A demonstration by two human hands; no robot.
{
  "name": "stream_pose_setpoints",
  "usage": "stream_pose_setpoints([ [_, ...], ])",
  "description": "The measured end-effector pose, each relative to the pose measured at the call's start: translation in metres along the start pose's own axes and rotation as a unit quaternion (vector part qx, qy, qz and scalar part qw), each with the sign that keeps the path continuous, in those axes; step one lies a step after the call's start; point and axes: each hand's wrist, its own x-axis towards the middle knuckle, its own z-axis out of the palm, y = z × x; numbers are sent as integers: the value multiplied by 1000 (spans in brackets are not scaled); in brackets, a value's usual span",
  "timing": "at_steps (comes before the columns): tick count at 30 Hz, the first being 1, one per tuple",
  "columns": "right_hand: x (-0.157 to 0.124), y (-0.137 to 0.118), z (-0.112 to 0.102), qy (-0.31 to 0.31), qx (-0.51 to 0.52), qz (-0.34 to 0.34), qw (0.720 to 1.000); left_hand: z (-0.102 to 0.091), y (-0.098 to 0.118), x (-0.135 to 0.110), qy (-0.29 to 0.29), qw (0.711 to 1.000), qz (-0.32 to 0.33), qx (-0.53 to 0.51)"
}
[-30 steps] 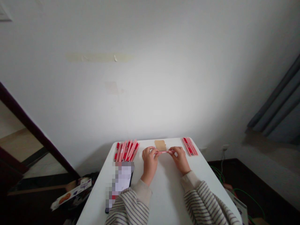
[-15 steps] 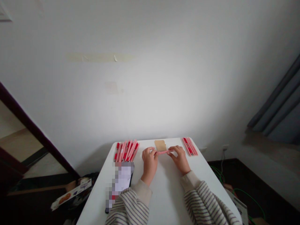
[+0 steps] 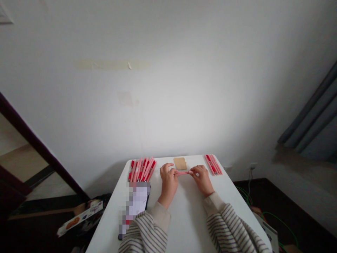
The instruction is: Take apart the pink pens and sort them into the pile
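Between my two hands a slim pink pen [image 3: 182, 173] is held level above the white table. My left hand [image 3: 169, 179] pinches its left end with thumb and fingertips. At the other end my right hand [image 3: 201, 177] has its thumb and index finger closed on it. Just beyond the pen lies a small tan square [image 3: 180, 163]. To the left is a heap of red and pink pens [image 3: 142, 170], some with metal-looking tips. A smaller row of similar pens [image 3: 213, 164] lies at the back right corner.
A dark-edged phone [image 3: 139, 200], blurred by pixels, lies beside my left forearm on the white table [image 3: 184, 225]. The wall [image 3: 179, 88] stands right behind the table. Green cables [image 3: 247, 195] run along the floor at right.
The pen has dipped slightly and turned a little in my fingers. My right fingertips have curled closer around its end. The two pen groups have not moved.
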Motion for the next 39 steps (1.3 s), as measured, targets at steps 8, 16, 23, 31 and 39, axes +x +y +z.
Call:
stream_pose_setpoints([
  [8, -1, -1, -1, -4, 7, 4, 1000, 2, -2, -1, 15, 1000, 0, 0],
  [16, 0, 0, -2, 20, 9, -5, 1000, 2, -3, -2, 4, 1000, -23, 9],
  [23, 0, -1, 0, 14, 12, 1, 1000, 2, -3, -1, 5, 1000, -12, -1],
  [31, -2, -3, -1, -11, 6, 5, 1000, -1, 1, 1, 1, 1000, -2, 11],
  [39, -1, -2, -1, 8, 1, 1, 1000, 0, 0, 0, 15, 1000, 0, 11],
])
